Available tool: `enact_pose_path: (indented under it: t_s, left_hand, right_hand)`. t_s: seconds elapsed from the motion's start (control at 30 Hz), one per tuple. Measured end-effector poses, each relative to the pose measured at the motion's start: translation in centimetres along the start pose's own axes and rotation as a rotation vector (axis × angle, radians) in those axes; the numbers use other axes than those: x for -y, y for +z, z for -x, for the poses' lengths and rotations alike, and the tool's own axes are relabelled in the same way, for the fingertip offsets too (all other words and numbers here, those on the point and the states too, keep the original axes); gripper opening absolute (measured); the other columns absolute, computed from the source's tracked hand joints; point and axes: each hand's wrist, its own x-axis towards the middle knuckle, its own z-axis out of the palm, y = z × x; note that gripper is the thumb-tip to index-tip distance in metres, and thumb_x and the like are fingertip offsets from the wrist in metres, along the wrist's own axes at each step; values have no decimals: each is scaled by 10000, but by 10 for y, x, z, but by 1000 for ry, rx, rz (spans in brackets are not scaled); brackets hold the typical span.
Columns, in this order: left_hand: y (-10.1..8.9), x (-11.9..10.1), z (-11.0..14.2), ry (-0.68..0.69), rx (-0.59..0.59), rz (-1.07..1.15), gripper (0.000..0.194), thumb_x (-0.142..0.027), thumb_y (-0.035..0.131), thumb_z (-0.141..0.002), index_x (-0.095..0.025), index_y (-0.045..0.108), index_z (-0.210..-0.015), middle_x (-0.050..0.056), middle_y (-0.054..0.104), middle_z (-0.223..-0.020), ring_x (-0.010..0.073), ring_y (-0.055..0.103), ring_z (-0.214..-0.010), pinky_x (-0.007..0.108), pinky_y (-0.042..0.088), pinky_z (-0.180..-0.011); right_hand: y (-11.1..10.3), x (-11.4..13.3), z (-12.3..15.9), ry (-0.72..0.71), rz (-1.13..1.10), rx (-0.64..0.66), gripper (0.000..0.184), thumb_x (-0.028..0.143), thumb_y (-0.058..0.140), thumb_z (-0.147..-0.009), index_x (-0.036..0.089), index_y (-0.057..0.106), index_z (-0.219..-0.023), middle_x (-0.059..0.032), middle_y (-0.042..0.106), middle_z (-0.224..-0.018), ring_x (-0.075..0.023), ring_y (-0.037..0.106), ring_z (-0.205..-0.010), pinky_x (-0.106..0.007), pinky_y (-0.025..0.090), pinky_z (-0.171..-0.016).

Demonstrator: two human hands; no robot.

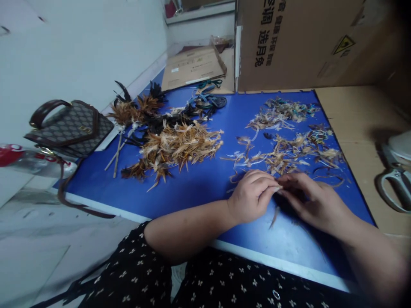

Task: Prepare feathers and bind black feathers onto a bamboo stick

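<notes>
My left hand [252, 196] is closed in a pinch over the blue table's front right part. Its fingertips meet those of my right hand [316, 203], also closed in a pinch. Between them shows a small pale and brown bit of feather [278, 188], mostly covered by the fingers. Just below the hands, a thin brown feather [274, 217] shows against the tabletop. Beyond them spreads a loose heap of brown and whitish feathers [285, 156], with a greyish, teal-tinted heap [282, 112] farther back.
Bundled golden-brown feathers [183, 145] lie left of centre on the blue table [199, 188]. Dark feather bunches on sticks [120, 149] are beside a patterned handbag [73, 128]. Flat cardboard [194, 66] and a large carton [298, 47] stand behind. Scissors [396, 184] lie at right.
</notes>
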Motion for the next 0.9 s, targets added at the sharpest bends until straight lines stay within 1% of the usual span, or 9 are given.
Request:
enact_pose_path:
  t_s: [0.07, 0.13, 0.3, 0.37, 0.43, 0.57, 0.7, 0.77, 0.9]
  left_hand:
    - [2, 2, 2, -94, 26, 30, 138, -258, 672, -1117, -185, 778, -1066, 106, 846, -1043, 223, 804, -1028, 427, 667, -1003]
    - [3, 4, 4, -222, 45, 103, 166, -294, 685, -1114, -184, 787, -1042, 101, 838, -1018, 216, 793, -1005, 407, 657, -989]
    - [7, 7, 6, -627, 89, 506, 274, -428, 775, -1068, -162, 775, -1002, 63, 797, -885, 153, 739, -806, 330, 623, -840]
    - [8, 8, 5, -730, 100, 627, 333, -479, 824, -1031, -149, 778, -1015, 66, 798, -891, 137, 726, -779, 308, 603, -799]
    - [7, 7, 4, -808, 133, 686, 397, -527, 878, -979, -143, 790, -1029, 68, 798, -886, 132, 719, -766, 295, 583, -758]
    - [3, 6, 0, -899, 167, 784, 489, -576, 953, -886, -137, 797, -1033, 56, 792, -869, 123, 708, -737, 288, 571, -721]
    - [3, 6, -2, -916, 101, 839, 498, -586, 957, -882, -137, 773, -997, 52, 800, -889, 113, 732, -743, 287, 583, -768]
    - [4, 7, -1, -946, 74, 881, 534, -614, 965, -863, -138, 763, -997, 48, 795, -886, 120, 742, -741, 292, 592, -764]
    - [5, 8, -1, -997, 56, 956, 582, -619, 1008, -801, -139, 751, -1007, 48, 795, -916, 123, 745, -743, 306, 607, -768]
  right_hand:
    - [3, 4, -1, -43, -16, -26, 225, 311, 731, -1097, 294, 689, -1318, -46, 887, -1095, -223, 874, -839, -307, 688, -708]
    - [4, 5, -1, -45, -39, -75, 268, 284, 755, -1080, 303, 685, -1338, -39, 877, -1089, -223, 863, -834, -320, 692, -713]
    - [4, 6, 1, 23, -49, -164, 260, 278, 790, -1050, 343, 717, -1291, -18, 862, -1042, -246, 841, -826, -385, 694, -734]
    - [4, 8, 1, 23, -12, -188, 233, 274, 795, -1046, 357, 731, -1254, -13, 860, -1033, -252, 835, -816, -403, 684, -729]
    - [5, 10, 0, 0, 1, -203, 234, 250, 806, -1035, 367, 743, -1228, -9, 855, -1019, -254, 826, -801, -412, 671, -720]
    - [5, 11, -4, -51, -28, -213, 312, 180, 811, -1016, 384, 774, -1248, -11, 858, -1045, -266, 827, -837, -435, 671, -766]
    - [4, 10, -8, -97, -81, -238, 441, 138, 830, -990, 413, 807, -1334, -43, 857, -1151, -301, 834, -943, -484, 685, -862]
    - [3, 9, -10, -112, -101, -250, 498, 129, 820, -996, 428, 809, -1394, -62, 852, -1190, -309, 835, -965, -493, 694, -864]
    - [4, 6, -10, -157, -156, -197, 565, 110, 792, -1013, 431, 798, -1478, -71, 847, -1230, -294, 846, -990, -461, 715, -839]
